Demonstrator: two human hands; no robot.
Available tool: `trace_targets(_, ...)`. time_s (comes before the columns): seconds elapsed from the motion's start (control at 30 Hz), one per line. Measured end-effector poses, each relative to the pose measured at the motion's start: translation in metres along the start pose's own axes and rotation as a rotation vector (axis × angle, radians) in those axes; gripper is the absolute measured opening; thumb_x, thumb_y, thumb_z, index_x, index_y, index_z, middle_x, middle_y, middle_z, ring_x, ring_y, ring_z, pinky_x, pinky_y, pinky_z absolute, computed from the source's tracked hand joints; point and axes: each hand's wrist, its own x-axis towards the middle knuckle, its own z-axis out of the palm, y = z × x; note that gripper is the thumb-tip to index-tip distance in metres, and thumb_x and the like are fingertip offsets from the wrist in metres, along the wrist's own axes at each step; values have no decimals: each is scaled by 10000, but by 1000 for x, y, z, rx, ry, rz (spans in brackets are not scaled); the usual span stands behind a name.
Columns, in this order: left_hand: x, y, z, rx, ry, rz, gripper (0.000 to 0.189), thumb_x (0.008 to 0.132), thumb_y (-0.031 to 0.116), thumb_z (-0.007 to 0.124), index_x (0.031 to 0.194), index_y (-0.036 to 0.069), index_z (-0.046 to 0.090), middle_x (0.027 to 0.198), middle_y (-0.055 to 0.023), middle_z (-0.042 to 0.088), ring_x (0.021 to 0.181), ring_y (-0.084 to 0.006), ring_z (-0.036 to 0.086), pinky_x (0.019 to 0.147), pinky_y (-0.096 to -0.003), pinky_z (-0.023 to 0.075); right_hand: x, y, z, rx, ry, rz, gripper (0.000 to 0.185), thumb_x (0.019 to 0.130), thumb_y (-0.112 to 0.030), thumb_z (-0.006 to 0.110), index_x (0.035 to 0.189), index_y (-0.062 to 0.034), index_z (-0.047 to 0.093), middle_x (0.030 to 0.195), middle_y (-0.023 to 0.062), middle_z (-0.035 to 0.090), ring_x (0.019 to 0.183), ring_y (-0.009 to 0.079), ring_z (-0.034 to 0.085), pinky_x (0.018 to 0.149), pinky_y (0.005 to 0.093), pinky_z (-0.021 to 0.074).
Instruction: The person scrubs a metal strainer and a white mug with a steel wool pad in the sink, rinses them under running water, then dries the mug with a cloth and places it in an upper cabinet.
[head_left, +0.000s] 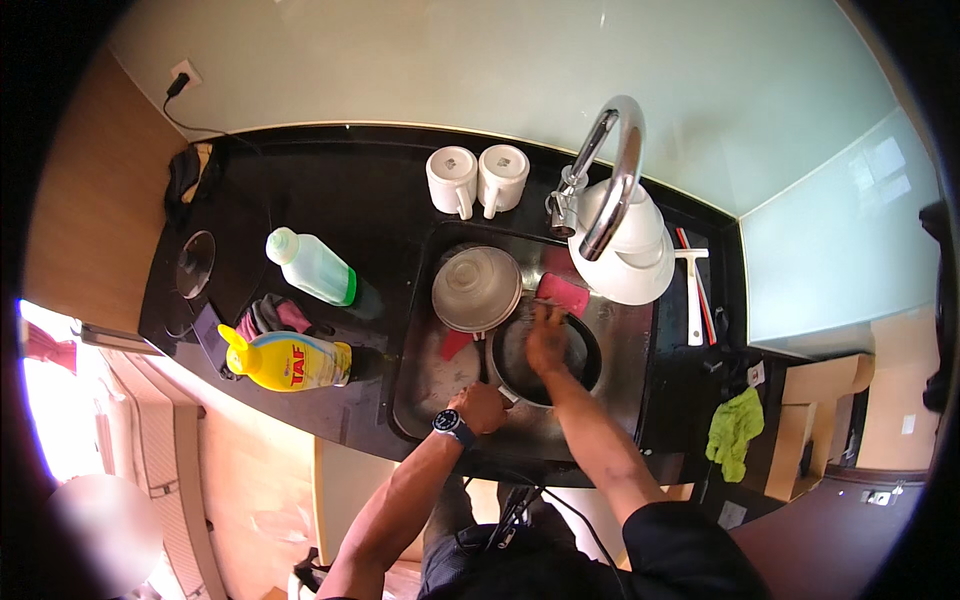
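A dark round frying pan (585, 360) rests in the stainless-steel sink (630, 375). My left hand (480, 409), with a watch on its wrist, is closed around the pan's handle near the sink's front edge. My right hand (546, 341) reaches into the pan, fingers bent against its inner surface towards the far rim. Whether something is under those fingertips cannot be made out. Left of the pan, stacked bowls (477, 285) lie upside down in the sink. A red cloth or pad (562, 292) lies just beyond the pan, and another red piece (455, 345) shows below the bowls.
A chrome faucet (630, 150) arches over the sink. White bowls (626, 255) are stacked at its right, beside a white squeegee (693, 300). Two upturned mugs (452, 176) stand behind. A yellow bottle (292, 361), green-white bottle (315, 266) and glass lid (196, 264) occupy the left counter.
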Motion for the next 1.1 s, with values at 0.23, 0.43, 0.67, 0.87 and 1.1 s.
trace_targets(0.23, -21, -8, -39, -429, -441, 209, 354, 896, 327, 693, 1186, 134, 750, 710, -77, 675, 574, -226, 635, 530, -384, 493, -17, 54, -88, -376, -485, -40, 308, 851, -150, 659, 1150, -92, 706, 1123, 191, 654, 937, 421, 683, 888, 495, 565)
trace_targets(0.43, -35, 17, -37, -1126, -1021, -155, 317, 996, 430, 664, 974, 121, 594, 525, 86, 319, 385, -33, 351, 357, -239, 295, -20, 0, -229, 34, 10, -170, 300, 860, -157, 672, 1148, -80, 710, 1040, 193, 679, 930, 415, 684, 851, 492, 565)
trace_targets(0.67, -42, 10, -49, -1570, -1158, -178, 463, 1034, 574, 505, 942, 120, 517, 528, 83, 354, 369, -26, 350, 320, -229, 335, -5, 24, -214, 198, -26, -96, 345, 895, -243, 653, 1164, -35, 709, 1079, 271, 690, 1003, 439, 674, 914, 514, 536)
trace_targets(0.87, -55, -7, -38, -1033, -375, -79, 606, 1039, 616, 468, 992, 28, 608, 566, 12, 423, 437, -118, 468, 447, -297, 459, -44, 4, -91, 53, 162, 133, 486, 954, -406, 635, 1304, -71, 665, 1187, 228, 649, 1110, 411, 621, 976, 515, 495)
trace_targets(1.1, -69, -20, -27, -248, 242, 116, 775, 1010, 686, 443, 847, -12, 738, 689, -218, 678, 600, -361, 691, 603, -446, 560, -53, -6, -76, 248, 136, -61, 355, 948, -358, 666, 1071, -34, 743, 1089, 218, 664, 1034, 412, 634, 918, 506, 508)
